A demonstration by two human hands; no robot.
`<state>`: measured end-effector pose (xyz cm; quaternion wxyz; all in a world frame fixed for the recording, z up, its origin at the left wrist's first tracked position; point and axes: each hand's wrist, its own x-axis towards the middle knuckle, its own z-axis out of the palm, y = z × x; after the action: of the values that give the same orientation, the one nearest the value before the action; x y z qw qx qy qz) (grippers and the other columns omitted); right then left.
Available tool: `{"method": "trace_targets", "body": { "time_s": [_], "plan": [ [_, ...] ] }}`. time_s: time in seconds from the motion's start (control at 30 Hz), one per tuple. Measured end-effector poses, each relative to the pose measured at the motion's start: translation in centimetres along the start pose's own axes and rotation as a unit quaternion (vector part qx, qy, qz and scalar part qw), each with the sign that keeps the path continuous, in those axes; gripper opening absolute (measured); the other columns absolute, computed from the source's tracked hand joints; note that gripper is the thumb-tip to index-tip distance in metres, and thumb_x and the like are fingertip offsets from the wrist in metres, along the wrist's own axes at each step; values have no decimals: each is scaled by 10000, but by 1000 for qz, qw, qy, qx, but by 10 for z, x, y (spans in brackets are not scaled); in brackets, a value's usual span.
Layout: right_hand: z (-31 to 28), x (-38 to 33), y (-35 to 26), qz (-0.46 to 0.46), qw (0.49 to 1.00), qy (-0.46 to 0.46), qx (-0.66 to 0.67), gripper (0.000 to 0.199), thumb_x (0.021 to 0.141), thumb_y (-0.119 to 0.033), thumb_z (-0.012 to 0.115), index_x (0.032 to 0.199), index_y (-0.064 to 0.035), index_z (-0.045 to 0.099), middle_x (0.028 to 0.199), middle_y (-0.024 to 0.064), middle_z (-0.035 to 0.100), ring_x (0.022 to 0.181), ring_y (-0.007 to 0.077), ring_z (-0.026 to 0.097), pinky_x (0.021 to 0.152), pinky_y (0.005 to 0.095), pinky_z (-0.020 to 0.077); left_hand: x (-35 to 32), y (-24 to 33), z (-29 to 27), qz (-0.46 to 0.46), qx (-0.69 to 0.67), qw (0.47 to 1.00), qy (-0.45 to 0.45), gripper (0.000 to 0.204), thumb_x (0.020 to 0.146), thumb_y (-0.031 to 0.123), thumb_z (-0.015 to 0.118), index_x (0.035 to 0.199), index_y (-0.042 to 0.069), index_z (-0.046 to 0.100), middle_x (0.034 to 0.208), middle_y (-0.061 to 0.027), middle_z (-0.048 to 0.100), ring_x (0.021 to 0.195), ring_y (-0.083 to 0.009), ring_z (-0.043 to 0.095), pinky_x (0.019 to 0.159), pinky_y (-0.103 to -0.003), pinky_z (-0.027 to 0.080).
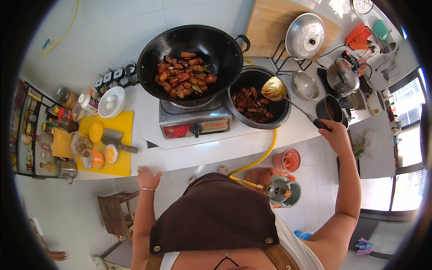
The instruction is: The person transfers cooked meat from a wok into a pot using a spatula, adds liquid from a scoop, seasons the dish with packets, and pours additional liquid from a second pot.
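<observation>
White countertop (145, 121) runs along a tiled wall. Ladle (274, 89) is gripped by the right hand (334, 135), fingers closed round the handle; its sauce-coated bowl end is held above the right part of the dark pot (281, 107), at the counter's front edge. Browned meat (246, 105) is held in the pot; more is piled in the wok (150, 63) on the gas stove (195, 118).

Risks: sauce could be dripped on the counter if the ladle is swung right past the rim, and the metal bowl (305, 85) just beyond could be knocked. Pot could be shoved off the front edge by hard scraping towards the body. Wok rim overlaps pot rim in view; contact can't be told, but the wok could be tipped if caught. Flame state can't be told.

Yellow hose (273, 145) is hung over the front edge, down to the gas cylinder (288, 185); if snagged by a leg, pot or stove could be dragged.

Left hand (149, 177) is open, empty, fingers spread at the front edge; contact unclear. Cleaver (117, 140) handle overhangs the yellow board's (121, 164) right edge: could be bumped by a careless reach.
</observation>
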<state>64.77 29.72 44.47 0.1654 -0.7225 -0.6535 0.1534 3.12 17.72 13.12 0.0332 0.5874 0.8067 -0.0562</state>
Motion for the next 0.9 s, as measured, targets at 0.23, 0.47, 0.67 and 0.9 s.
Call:
{"method": "trace_targets", "body": {
  "time_s": [0.23, 0.47, 0.67, 0.9],
  "plan": [
    [-72, -14, -34, 205, 944, -81, 245, 334, 851, -50, 574, 1178, 19, 583, 589, 15, 503, 409, 41, 392, 336, 186, 236, 1, 0, -11, -16, -24, 999, -46, 859, 704, 575, 676, 1162, -123, 474, 1215, -321, 478, 1138, -424, 471, 856, -429, 482],
    [-96, 55, -126, 38, 978, -145, 141, 359, 838, -105, 595, 1171, 29, 583, 585, 38, 537, 373, 38, 388, 329, 170, 240, 3, -2, -11, -26, -30, 996, -82, 908, 705, 565, 679, 1209, -155, 449, 1248, -360, 450, 1196, -446, 434, 899, -435, 462],
    [-63, 117, -225, -95, 981, -158, -66, 291, 771, -125, 657, 1042, -21, 662, 665, 70, 614, 543, 124, 559, 438, 270, 408, 4, 3, -21, -34, -44, 995, -87, 905, 708, 551, 683, 1214, -160, 444, 1264, -373, 428, 1189, -430, 437, 929, -418, 443],
    [9, 88, -242, -396, 820, 82, -405, 424, 742, -85, 605, 1164, -114, 592, 824, 97, 569, 731, 273, 610, 619, 392, 488, 0, 4, -14, -50, -22, 996, -68, 860, 710, 563, 682, 1178, -128, 473, 1243, -316, 455, 1181, -388, 451, 918, -389, 454]
  ]
}}
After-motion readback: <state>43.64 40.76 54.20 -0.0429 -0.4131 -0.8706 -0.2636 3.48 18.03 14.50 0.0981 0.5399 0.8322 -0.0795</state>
